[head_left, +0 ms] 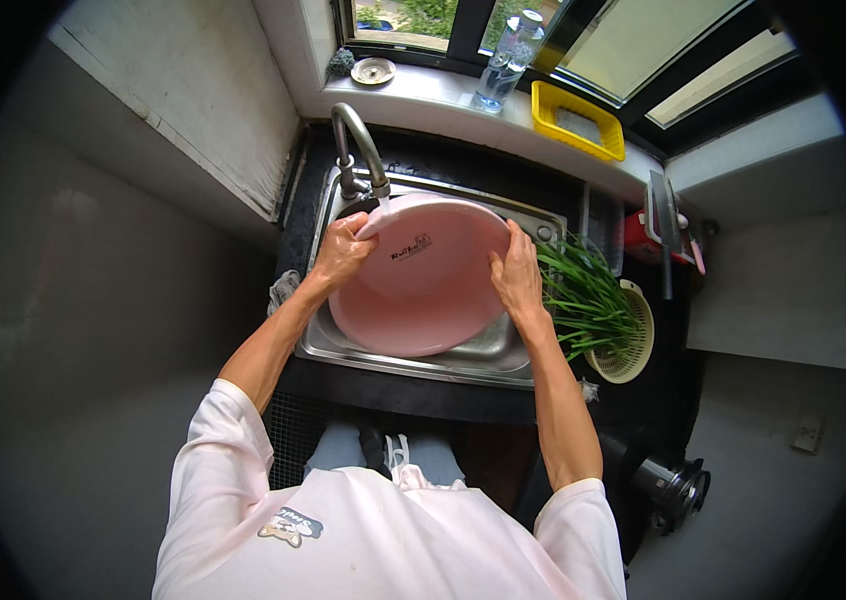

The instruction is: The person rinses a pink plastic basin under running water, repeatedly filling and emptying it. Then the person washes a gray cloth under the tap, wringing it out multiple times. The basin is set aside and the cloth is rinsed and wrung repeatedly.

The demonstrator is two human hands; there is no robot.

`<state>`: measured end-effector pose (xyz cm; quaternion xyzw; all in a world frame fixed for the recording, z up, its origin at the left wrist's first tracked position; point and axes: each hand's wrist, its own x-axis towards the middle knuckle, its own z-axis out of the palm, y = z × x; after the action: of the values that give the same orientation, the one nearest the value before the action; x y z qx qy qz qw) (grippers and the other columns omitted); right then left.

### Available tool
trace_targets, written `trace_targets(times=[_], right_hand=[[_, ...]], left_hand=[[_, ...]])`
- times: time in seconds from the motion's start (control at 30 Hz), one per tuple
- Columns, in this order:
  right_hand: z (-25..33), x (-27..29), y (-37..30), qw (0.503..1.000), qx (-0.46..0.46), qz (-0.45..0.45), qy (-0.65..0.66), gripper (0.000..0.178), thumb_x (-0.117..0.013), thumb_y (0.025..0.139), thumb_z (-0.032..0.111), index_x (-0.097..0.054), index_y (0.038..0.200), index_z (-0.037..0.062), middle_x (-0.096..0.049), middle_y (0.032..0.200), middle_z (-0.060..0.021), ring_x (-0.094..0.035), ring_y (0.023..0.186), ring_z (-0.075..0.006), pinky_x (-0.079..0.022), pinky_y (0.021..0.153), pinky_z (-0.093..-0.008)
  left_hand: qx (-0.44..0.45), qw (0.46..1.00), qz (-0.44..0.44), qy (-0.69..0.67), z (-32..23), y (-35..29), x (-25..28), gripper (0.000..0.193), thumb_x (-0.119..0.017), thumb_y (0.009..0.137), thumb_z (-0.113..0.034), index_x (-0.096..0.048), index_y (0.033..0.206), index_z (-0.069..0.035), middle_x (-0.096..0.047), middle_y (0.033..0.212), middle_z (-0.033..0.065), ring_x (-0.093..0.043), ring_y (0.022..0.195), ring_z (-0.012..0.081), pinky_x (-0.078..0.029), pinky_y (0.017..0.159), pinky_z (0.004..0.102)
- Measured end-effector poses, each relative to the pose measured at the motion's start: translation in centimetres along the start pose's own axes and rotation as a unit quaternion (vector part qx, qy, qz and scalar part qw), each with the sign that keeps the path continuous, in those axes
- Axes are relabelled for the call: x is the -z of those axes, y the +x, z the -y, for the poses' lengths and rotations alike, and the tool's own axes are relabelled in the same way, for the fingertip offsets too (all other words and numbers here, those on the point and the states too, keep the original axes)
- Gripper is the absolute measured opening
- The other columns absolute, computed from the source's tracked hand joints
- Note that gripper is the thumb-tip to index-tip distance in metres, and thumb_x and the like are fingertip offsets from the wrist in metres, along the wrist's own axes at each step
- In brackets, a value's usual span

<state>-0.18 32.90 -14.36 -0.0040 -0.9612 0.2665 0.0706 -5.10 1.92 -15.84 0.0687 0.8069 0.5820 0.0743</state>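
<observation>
A large round pink basin point(423, 290) is tilted over the steel sink point(413, 370), its inside facing me. My left hand point(345, 250) grips the rim at the upper left, fingers wrapped round it. On the upper right of the rim my right hand point(519, 272) is closed, thumb inside and fingers over the edge. Just above my left hand the curved faucet point(368, 150) points down at the rim, and a short stream of water seems to run from it there. The basin hides most of the sink bowl.
Right of the sink, long green leafy stalks point(593, 300) spill over a cream colander point(647, 335). A cleaver point(663, 225) stands by a red holder point(640, 240). The windowsill bears a plastic bottle point(508, 65), a yellow tray point(578, 122) and a small dish point(373, 71). A grey bag point(284, 290) lies left.
</observation>
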Motion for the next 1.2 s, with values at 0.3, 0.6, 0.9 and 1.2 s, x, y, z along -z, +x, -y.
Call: trace_targets(times=[0.3,0.6,0.9,1.2], right_hand=[[-1.4,1.4,-3.1,0.989,-0.132,0.027,0.062,0.067,-0.064,0.093,0.011,-0.036,0.152,-0.0037,-0.054,0.143,-0.0282,-0.054,0.132,-0.0429,-0.046,0.109,-0.0473],[-1.2,3.8,-4.5,0.874,-0.281,0.090,0.385,0.043,-0.070,0.093,0.015,-0.060,0.126,-0.0087,-0.072,0.092,-0.0138,-0.068,0.072,-0.0166,-0.053,0.060,-0.0295],[4.5,3.3,1.9,0.856,-0.278,0.109,0.422,0.026,-0.073,0.092,0.019,-0.066,0.100,-0.0042,-0.064,0.072,-0.0035,-0.058,0.049,-0.0087,-0.048,0.040,-0.0219],[9.1,0.5,6.3,0.789,-0.256,0.165,0.534,0.056,-0.068,0.101,0.036,-0.051,0.132,-0.0081,-0.067,0.114,-0.0230,-0.075,0.091,-0.0274,-0.065,0.077,-0.0342]], left_hand=[[0.212,0.943,-0.009,-0.257,2.3,-1.9,2.0,0.024,-0.066,0.088,-0.005,-0.066,0.112,-0.002,-0.068,0.095,0.0041,-0.065,0.081,0.0132,-0.056,0.078,0.0315],[0.396,0.861,-0.043,-0.317,7.6,-6.0,1.5,0.039,-0.070,0.091,-0.015,-0.061,0.120,0.009,-0.070,0.105,0.0186,-0.071,0.090,0.0285,-0.061,0.087,0.0449],[0.103,0.982,0.154,-0.043,4.5,-12.3,-2.9,0.070,-0.046,0.106,-0.056,-0.071,0.117,0.009,-0.071,0.119,0.0237,-0.064,0.113,0.0328,-0.044,0.107,0.0372],[0.072,0.983,-0.062,-0.154,-0.6,-10.5,-5.5,0.046,-0.062,0.105,-0.043,-0.068,0.102,0.003,-0.064,0.085,-0.0009,-0.055,0.078,0.0086,-0.047,0.069,0.0270]])
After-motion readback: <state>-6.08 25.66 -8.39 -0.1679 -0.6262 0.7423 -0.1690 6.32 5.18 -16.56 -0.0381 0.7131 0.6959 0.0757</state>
